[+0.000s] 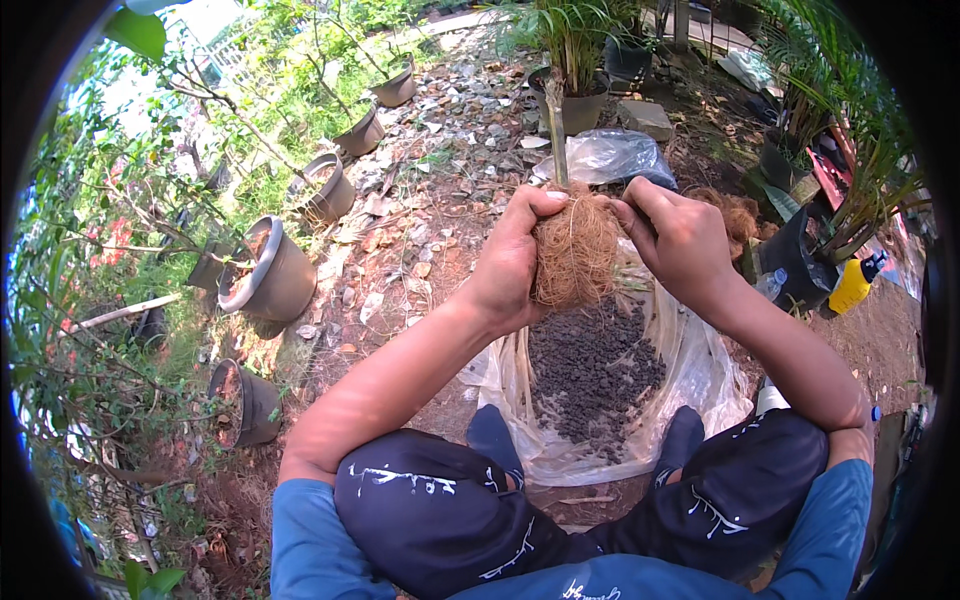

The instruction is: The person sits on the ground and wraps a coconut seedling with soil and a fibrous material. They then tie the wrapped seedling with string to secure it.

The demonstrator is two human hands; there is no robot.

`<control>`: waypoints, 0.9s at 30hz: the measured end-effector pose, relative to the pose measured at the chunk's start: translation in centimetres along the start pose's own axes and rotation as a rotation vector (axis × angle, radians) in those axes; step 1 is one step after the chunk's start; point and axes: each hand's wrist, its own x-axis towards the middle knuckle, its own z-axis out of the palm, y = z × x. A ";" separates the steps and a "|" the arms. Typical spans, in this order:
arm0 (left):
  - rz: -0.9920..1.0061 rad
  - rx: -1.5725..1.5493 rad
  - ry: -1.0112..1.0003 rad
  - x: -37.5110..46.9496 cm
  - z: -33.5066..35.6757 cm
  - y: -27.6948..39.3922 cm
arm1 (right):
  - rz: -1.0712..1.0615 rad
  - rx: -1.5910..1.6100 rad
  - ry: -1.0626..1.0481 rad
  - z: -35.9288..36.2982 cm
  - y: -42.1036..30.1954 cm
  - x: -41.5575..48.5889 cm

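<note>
My left hand (510,259) is wrapped around the left side of a ball of brown coconut fibre (576,251), thumb near its top. A bare woody stem (556,139) rises from the top of the ball. At the ball's upper right edge, the fingers of my right hand (679,236) pinch the fibre; whether a thread lies between them is too small to tell. A pale strand runs down the front of the ball. Below, between my feet, dark crumbly soil (592,375) lies on an opened clear plastic bag (701,367).
Potted plants in plastic pots (274,277) line the left side. More loose coconut fibre (724,214) lies at the right, near a black pot (799,255) and a yellow bottle (851,283). Ahead are a clear plastic bag (611,154), a concrete block (645,120) and stony ground (450,142).
</note>
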 end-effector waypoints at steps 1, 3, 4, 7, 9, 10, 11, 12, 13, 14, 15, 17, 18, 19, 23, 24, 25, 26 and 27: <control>-0.075 -0.087 -0.017 0.1 -0.2 0.4 | -0.036 0.000 0.019 0.0 -0.2 0.0; -0.087 -0.165 -0.131 0.0 0.0 0.6 | -0.001 0.014 0.012 0.0 -0.3 0.0; -0.102 -0.194 -0.165 -0.1 0.1 0.7 | 0.018 0.024 0.002 -0.1 -0.3 0.0; 0.005 -0.141 -0.096 -0.1 0.7 0.9 | 0.018 -0.016 -0.003 -0.3 -0.2 -0.2; 0.094 -0.124 -0.005 -0.1 0.9 0.8 | 0.020 -0.014 -0.037 0.1 -0.4 -0.5; 0.155 -0.133 0.005 -0.1 0.9 0.9 | 0.024 -0.014 -0.056 0.5 -0.6 -0.7; 0.132 -0.245 0.156 0.2 0.9 0.9 | 0.004 0.026 -0.070 0.9 -1.0 -1.1; 0.145 -0.202 0.207 0.4 0.7 1.0 | -0.001 0.081 -0.119 1.2 -1.4 -1.7; 0.160 -0.160 0.259 0.6 0.4 1.2 | -0.014 0.107 -0.167 1.7 -2.0 -2.2; 0.181 -0.130 0.301 0.8 0.1 1.3 | -0.023 0.141 -0.231 2.2 -2.5 -2.8; 0.157 -0.128 0.378 1.1 -0.3 1.6 | -0.066 0.117 -0.284 2.6 -2.9 -3.3; 0.189 -0.105 0.432 1.4 -1.1 1.8 | -0.102 0.122 -0.431 2.9 -3.7 -4.2; 0.192 -0.090 0.481 1.3 -1.5 1.9 | -0.119 0.138 -0.468 3.0 -4.0 -4.5; 0.203 -0.074 0.506 1.3 -1.9 2.1 | -0.137 0.161 -0.508 3.1 -4.3 -4.7; 0.155 -0.133 0.450 0.5 -2.8 2.8 | -0.140 0.230 -0.508 3.1 -4.8 -4.6; 0.142 -0.122 0.439 0.4 -2.9 2.9 | -0.140 0.236 -0.494 2.9 -4.6 -4.3; 0.129 -0.115 0.426 0.3 -3.0 2.9 | -0.077 0.231 -0.426 2.8 -4.2 -3.8; 0.116 -0.108 0.413 0.2 -3.1 2.9 | -0.021 0.237 -0.355 2.5 -3.3 -2.9; 0.078 -0.095 0.398 0.2 -3.2 2.8 | 0.052 0.236 -0.306 2.2 -2.4 -2.0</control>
